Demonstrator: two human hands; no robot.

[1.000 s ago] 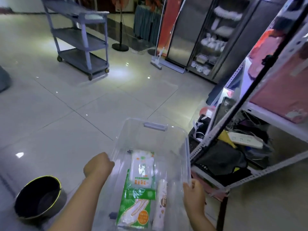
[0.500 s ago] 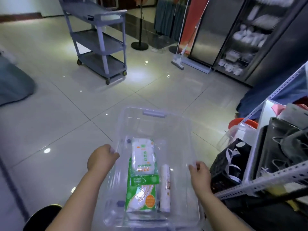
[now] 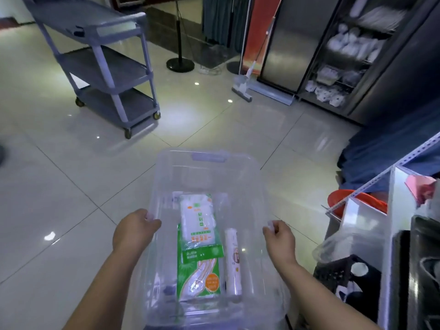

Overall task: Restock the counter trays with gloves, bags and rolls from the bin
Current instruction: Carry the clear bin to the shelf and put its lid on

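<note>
- Gripping bin [image 3: 207, 158] side rims with left hand [image 3: 135, 228] and right hand [image 3: 279, 236], fingers curled; hold level.
- Carries gloves [image 3: 198, 275], bags [image 3: 197, 220] overlapping them, roll [image 3: 233, 260] beside, flat on bottom.
- Steer wide of cart [image 3: 107, 75] ahead.

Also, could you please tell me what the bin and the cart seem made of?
Bin: clear glossy plastic, apparently; floor tiles and packets show through its walls. Cart: looks like matte grey moulded plastic; painted metal is possible.
</note>
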